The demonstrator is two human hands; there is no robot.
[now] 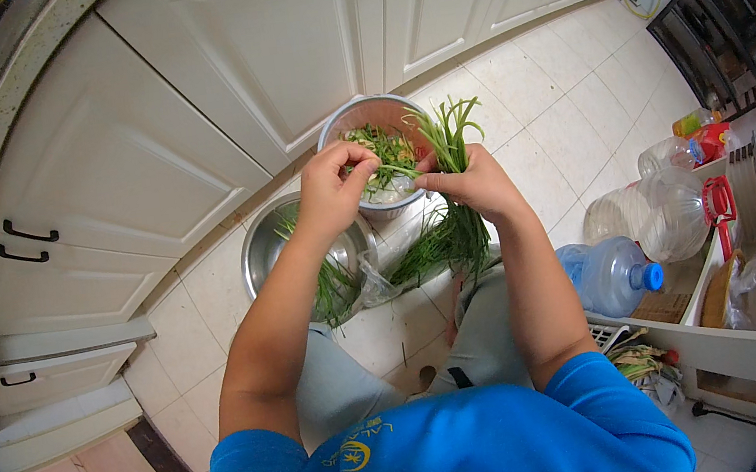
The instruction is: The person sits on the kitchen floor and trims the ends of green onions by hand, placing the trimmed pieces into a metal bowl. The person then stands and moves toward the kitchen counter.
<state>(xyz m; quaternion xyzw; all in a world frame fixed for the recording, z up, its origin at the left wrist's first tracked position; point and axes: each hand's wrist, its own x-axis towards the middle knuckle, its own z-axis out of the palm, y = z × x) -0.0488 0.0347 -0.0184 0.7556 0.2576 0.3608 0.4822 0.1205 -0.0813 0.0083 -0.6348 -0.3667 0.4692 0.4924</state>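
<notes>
My right hand grips a bunch of garlic chives, pale stem ends up and dark leaves hanging below. The thumb and fingers of my left hand pinch the end of a single pale stalk, which reaches across to my right fingertips. Both hands are above a waste bin containing green scraps and clear plastic. Below my left forearm sits a steel basin, partly hidden, with some chives in it. More chives lie on a clear plastic bag on the floor.
White cabinets stand right behind the bin and basin. At right, a low shelf unit borders my side, with a blue water jug and large clear bottle lying there. Floor tiles extend beyond my right hand.
</notes>
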